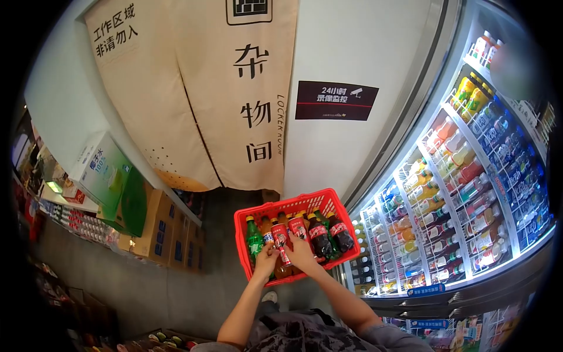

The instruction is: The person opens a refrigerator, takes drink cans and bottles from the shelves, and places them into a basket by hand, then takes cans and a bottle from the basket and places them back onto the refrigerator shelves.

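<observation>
Both forearms reach forward and slightly inward from the bottom of the view, the elbows bent, the hands meeting over a red plastic basket [240,234] full of bottled drinks. The left hand [267,261] is bent at the wrist, fingers curled and gathered beside a red-labelled drink [280,231] in the basket's middle; the right hand [301,253] lies palm-down on the other side, fingers angled inward—whether either actually grips the drink, I cannot tell. Beside them lie a green bottle [254,239] at the left and dark cola bottles [319,239] at the right.

The floor [220,284] is grey. Ahead hangs a beige split curtain [234,88] printed "LOCKER ROOM", next to a white wall with a dark camera-notice sign [336,101]. Brightly lit refrigerator shelves [462,206] fill the right—rows of colourful bottles—while cardboard boxes [161,234] and a green-and-white carton [99,167] stand at left.
</observation>
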{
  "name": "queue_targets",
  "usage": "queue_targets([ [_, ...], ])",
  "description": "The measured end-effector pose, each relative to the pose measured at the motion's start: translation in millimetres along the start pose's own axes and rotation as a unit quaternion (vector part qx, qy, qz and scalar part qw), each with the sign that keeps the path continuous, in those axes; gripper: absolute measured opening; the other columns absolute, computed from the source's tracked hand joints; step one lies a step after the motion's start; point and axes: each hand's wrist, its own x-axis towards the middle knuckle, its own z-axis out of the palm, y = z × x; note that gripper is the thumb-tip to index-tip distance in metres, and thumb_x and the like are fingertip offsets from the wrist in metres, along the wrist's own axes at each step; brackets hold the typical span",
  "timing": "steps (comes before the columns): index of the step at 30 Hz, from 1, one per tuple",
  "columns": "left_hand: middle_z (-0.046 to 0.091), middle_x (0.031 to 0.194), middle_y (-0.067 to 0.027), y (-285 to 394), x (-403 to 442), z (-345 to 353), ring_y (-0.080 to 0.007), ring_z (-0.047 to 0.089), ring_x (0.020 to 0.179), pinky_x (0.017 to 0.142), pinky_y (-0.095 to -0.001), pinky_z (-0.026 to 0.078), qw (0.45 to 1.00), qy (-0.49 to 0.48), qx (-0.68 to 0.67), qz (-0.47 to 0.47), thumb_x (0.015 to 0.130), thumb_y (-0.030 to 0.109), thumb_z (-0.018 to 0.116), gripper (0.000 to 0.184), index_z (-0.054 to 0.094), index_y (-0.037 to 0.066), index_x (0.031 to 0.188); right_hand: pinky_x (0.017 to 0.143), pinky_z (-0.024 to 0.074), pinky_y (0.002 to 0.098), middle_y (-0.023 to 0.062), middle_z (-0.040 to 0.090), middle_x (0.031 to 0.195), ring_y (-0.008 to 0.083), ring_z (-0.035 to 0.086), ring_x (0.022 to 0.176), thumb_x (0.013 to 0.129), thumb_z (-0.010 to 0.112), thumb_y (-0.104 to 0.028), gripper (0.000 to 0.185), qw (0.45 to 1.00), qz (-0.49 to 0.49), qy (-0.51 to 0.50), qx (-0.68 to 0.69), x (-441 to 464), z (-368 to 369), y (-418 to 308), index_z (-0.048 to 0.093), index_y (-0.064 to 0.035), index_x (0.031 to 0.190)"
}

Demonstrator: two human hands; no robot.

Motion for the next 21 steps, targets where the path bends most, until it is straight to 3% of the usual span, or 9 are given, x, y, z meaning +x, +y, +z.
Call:
queue_targets([
  [3, 0.063, 0.102, -0.0061, 5.1, -7.9, 8.4, -0.0125, 0.059, 0.092, 0.079, -0.0248, 0.047, 1.0, -0.004, -0.003, -0.025, 0.097, 0.013, 0.057, 0.037, 0.052, -0.002, 0.131, 0.091, 0.0487, 0.0446, 0.0327, 0.057, 0.118, 0.0426, 0.059, 0.106, 0.084, 0.065, -0.013, 0.06, 0.997, -0.051, 0.016, -0.05, -3.3, 14.6, -0.9, 0.042, 0.0139, 0.133],
  [6, 0.064, 0.105, -0.0093, 2.6, -3.3, 6.5, -0.0155, 0.06, 0.093, 0.082, -0.0263, 0.048, 0.997, -0.019, -0.039, -0.062, 0.098, 0.017, 0.056, 0.038, 0.052, -0.004, 0.129, 0.096, 0.0452, 0.0471, 0.0312, 0.055, 0.12, 0.0446, 0.054, 0.112, 0.086, 0.063, -0.013, 0.059, 0.988, -0.081, 0.033, -0.127, -6.9, 26.8, 3.7, 0.042, 0.0137, 0.134],
  [8, 0.064, 0.106, -0.0093, 6.9, -3.7, 6.0, -0.0155, 0.06, 0.093, 0.082, -0.0263, 0.048, 0.988, -0.038, -0.088, -0.125, 0.099, 0.018, 0.055, 0.037, 0.053, -0.003, 0.129, 0.099, 0.0424, 0.0487, 0.0304, 0.053, 0.122, 0.0449, 0.051, 0.114, 0.085, 0.062, -0.013, 0.056, 0.992, -0.071, 0.035, -0.1, -9.3, 28.6, 8.4, 0.045, 0.0107, 0.133],
  [13, 0.063, 0.106, -0.0059, 12.4, -13.6, 7.7, -0.0151, 0.061, 0.09, 0.076, -0.0284, 0.051, 0.974, -0.082, -0.159, -0.139, 0.1, 0.023, 0.056, 0.036, 0.053, 0.001, 0.128, 0.098, 0.0441, 0.0459, 0.0284, 0.058, 0.118, 0.0428, 0.055, 0.112, 0.083, 0.066, -0.011, 0.048, 0.995, -0.062, 0.058, -0.047, -12.6, 22.0, 15.8, 0.055, 0.0076, 0.126],
  [17, 0.063, 0.105, -0.0052, 18.0, -23.8, 5.3, -0.0158, 0.062, 0.088, 0.076, -0.0288, 0.052, 0.976, -0.087, -0.111, -0.163, 0.1, 0.021, 0.056, 0.034, 0.052, 0.001, 0.127, 0.095, 0.0451, 0.0469, 0.0266, 0.057, 0.12, 0.0419, 0.055, 0.11, 0.083, 0.065, -0.012, 0.048, 0.997, -0.048, 0.06, 0.001, -21.5, 15.9, 13.2, 0.055, 0.0055, 0.127],
  [21, 0.063, 0.107, -0.0065, 23.8, -21.1, 0.3, -0.015, 0.062, 0.094, 0.082, -0.0288, 0.051, 0.974, -0.093, -0.179, -0.103, 0.098, 0.018, 0.059, 0.036, 0.05, 0.0, 0.128, 0.092, 0.0477, 0.0445, 0.026, 0.058, 0.118, 0.0417, 0.057, 0.106, 0.084, 0.066, -0.012, 0.048, 0.997, -0.019, 0.07, 0.008, -27.6, 11.1, -2.0, 0.055, 0.0048, 0.127],
])
